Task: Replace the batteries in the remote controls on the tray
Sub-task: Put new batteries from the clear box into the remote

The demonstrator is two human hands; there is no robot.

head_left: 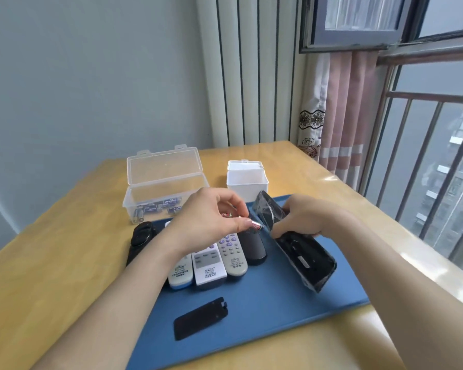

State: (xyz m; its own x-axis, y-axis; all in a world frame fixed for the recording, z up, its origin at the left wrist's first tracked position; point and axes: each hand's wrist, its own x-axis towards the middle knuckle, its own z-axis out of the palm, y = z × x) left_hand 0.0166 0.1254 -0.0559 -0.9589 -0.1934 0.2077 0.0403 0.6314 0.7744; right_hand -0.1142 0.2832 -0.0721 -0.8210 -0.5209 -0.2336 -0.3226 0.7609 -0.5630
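The black remote is in my right hand. My fingers curl round its far end and hold it tilted above the blue tray. My left hand, just beside the right, pinches a small battery between thumb and fingers, its tip pointing at the remote. The battery cover lies on the tray, nearer me than both hands. Other remotes lie under my left hand, and the clear battery box stands beyond it on the worktop.
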